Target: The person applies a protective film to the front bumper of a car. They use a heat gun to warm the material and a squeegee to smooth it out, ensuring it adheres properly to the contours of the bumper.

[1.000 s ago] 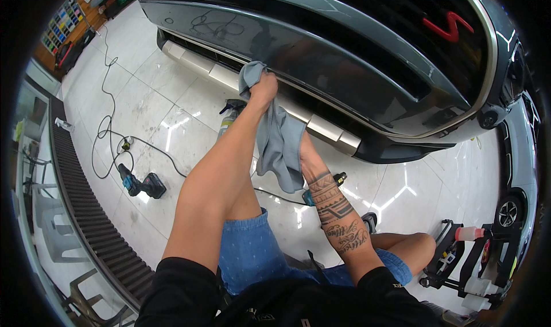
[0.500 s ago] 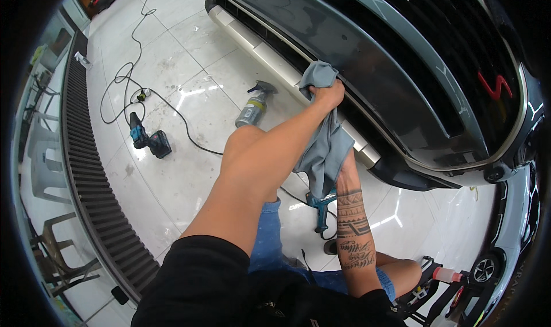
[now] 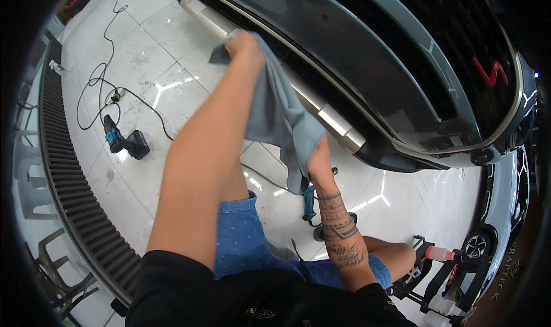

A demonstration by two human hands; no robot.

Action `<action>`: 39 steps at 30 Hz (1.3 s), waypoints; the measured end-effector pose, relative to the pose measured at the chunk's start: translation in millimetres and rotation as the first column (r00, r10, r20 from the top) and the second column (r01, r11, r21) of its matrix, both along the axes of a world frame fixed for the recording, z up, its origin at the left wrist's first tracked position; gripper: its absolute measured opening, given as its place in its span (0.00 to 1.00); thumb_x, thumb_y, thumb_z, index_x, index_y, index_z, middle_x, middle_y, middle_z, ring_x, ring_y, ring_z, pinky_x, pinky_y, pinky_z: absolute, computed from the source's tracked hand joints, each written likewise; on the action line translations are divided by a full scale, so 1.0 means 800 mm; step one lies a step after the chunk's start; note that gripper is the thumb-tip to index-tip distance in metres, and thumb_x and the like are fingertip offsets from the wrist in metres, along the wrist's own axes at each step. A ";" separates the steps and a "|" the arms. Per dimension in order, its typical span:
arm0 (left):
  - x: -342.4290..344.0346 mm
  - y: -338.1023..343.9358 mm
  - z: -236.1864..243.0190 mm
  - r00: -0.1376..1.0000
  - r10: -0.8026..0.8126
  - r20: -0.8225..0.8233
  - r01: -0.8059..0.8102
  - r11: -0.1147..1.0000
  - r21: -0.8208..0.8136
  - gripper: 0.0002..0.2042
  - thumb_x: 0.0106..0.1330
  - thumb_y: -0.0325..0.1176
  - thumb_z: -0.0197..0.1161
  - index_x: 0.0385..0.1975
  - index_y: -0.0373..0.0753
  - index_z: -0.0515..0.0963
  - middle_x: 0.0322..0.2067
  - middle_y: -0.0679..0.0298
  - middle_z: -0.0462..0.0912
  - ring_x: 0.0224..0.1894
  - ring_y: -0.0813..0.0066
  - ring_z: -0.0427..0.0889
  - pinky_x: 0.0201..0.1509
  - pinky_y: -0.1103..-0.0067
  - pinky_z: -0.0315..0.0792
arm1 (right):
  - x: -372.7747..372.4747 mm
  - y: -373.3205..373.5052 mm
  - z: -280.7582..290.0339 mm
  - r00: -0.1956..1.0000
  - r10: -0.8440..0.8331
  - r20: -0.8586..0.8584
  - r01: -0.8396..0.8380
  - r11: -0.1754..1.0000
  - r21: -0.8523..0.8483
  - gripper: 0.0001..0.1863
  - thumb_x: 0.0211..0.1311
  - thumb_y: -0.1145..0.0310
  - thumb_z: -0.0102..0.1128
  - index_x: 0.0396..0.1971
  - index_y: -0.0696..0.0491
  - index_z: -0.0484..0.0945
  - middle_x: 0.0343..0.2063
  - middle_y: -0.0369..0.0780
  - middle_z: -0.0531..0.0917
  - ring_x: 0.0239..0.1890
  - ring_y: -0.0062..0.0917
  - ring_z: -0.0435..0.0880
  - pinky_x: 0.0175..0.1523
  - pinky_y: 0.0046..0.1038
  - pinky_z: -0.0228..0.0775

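Note:
A grey-blue microfiber cloth (image 3: 278, 112) hangs stretched between my two hands, in front of the car's silver lower bumper trim (image 3: 338, 126). My left hand (image 3: 244, 47) is at the far end of the cloth, fingers closed on it close to the trim. Nearer to me, my right hand (image 3: 319, 158) grips the other end, with its fingers partly covered by the fabric. The cloth hides part of the trim. Whether my left hand presses the cloth onto the trim, I cannot tell.
On the tiled floor at left lie a cordless drill-like tool (image 3: 125, 140) and a looping black cable (image 3: 163, 123). A teal corded power tool (image 3: 310, 205) lies below my right hand. A black cart (image 3: 427, 287) with a pink bottle (image 3: 440, 253) stands at lower right.
My left hand has moved left and away along the trim, pulling the cloth longer. The right hand has shifted slightly left. The grey spray bottle is now hidden behind my arm and the cloth.

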State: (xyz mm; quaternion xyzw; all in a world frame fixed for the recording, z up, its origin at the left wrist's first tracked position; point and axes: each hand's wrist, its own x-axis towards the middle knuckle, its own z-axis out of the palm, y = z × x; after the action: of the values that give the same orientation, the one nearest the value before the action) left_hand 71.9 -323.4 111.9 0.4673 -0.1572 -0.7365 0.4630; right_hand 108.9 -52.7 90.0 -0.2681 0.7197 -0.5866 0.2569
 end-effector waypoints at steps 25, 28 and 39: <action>0.490 0.150 0.026 0.480 -0.548 0.685 0.783 0.619 -0.053 0.15 0.69 0.36 0.53 0.50 0.33 0.72 0.43 0.60 0.80 0.45 0.74 0.80 0.47 0.75 0.75 | 0.056 0.248 -0.391 0.731 -0.359 0.580 0.026 0.864 0.503 0.09 0.62 0.66 0.50 0.38 0.53 0.75 0.26 0.38 0.80 0.21 0.22 0.79 0.22 0.21 0.70; 0.540 0.180 0.041 -0.069 -0.653 0.754 0.864 0.339 0.373 0.09 0.64 0.30 0.52 0.34 0.33 0.78 0.29 0.61 0.82 0.31 0.77 0.82 0.34 0.79 0.78 | 0.052 0.225 -0.361 0.700 -0.273 0.660 0.001 0.925 0.381 0.08 0.64 0.65 0.52 0.38 0.52 0.75 0.26 0.36 0.80 0.23 0.20 0.79 0.25 0.19 0.70; 0.670 0.391 -0.174 0.316 -0.882 0.350 0.690 0.467 0.553 0.24 0.72 0.45 0.42 0.55 0.32 0.70 0.52 0.58 0.74 0.55 0.70 0.70 0.61 0.75 0.61 | 0.031 0.206 -0.426 0.681 0.312 -0.662 -0.033 0.917 0.398 0.07 0.56 0.70 0.52 0.29 0.55 0.79 0.23 0.44 0.82 0.23 0.39 0.79 0.30 0.40 0.71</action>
State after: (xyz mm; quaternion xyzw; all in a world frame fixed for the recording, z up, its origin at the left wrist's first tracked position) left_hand 607.7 -10.7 -27.0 0.5968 -0.3888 -0.6924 -0.1150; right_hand 133.5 111.8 -250.5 -0.4913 0.8264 -0.2693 0.0566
